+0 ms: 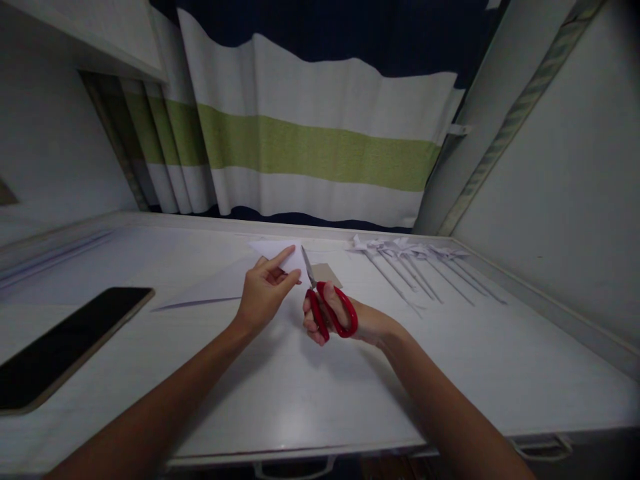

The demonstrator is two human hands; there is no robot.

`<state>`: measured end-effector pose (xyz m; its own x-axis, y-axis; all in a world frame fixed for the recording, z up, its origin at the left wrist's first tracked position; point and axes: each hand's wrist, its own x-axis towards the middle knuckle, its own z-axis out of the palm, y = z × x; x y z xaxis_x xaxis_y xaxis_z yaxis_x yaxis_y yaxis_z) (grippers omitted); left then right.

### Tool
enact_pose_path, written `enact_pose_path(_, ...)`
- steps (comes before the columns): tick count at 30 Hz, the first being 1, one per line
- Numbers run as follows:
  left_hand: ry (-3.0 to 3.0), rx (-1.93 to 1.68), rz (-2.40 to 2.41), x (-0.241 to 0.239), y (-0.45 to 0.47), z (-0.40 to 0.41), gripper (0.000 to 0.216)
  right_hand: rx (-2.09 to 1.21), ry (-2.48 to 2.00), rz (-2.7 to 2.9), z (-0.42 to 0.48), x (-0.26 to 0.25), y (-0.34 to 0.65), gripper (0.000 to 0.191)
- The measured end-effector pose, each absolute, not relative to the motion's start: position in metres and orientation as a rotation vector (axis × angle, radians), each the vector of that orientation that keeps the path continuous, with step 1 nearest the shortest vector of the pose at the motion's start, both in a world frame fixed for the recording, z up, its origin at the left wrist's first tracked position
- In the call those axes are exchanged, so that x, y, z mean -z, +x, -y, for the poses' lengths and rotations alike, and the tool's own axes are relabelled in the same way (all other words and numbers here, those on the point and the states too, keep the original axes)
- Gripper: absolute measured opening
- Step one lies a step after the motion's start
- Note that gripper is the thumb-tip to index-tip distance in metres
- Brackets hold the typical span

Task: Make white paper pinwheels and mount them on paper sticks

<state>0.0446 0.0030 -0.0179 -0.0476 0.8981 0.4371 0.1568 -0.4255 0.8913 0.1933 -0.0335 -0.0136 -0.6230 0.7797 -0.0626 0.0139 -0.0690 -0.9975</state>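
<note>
My left hand [267,287] pinches a small folded piece of white paper [273,248] between thumb and fingers, above the tabletop. Red-handled scissors [345,320] are in my right hand [325,313], its fingers through the loops. The blades point up and away from me, along the right edge of the paper. Whether they are cutting into it I cannot tell. Beneath and left of the left hand lies a larger folded white sheet [210,287]. A small beige square [327,275] rests on the table just behind the scissors.
Several white paper pinwheel-like pieces on thin sticks [400,267] lie at the back right. A dark-screened phone [70,347] lies at the left, with white sheets [125,260] behind it. A striped curtain [320,147] hangs behind the white table [280,413].
</note>
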Motion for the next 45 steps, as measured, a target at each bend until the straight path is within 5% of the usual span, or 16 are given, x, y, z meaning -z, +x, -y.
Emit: enact_pose_path(45, 1.625, -1.589, -1.294, 0.014, 0.053, 0.013, 0.046, -1.828, -0.706, 1.513, 0.031, 0.021, 0.190, 0.058)
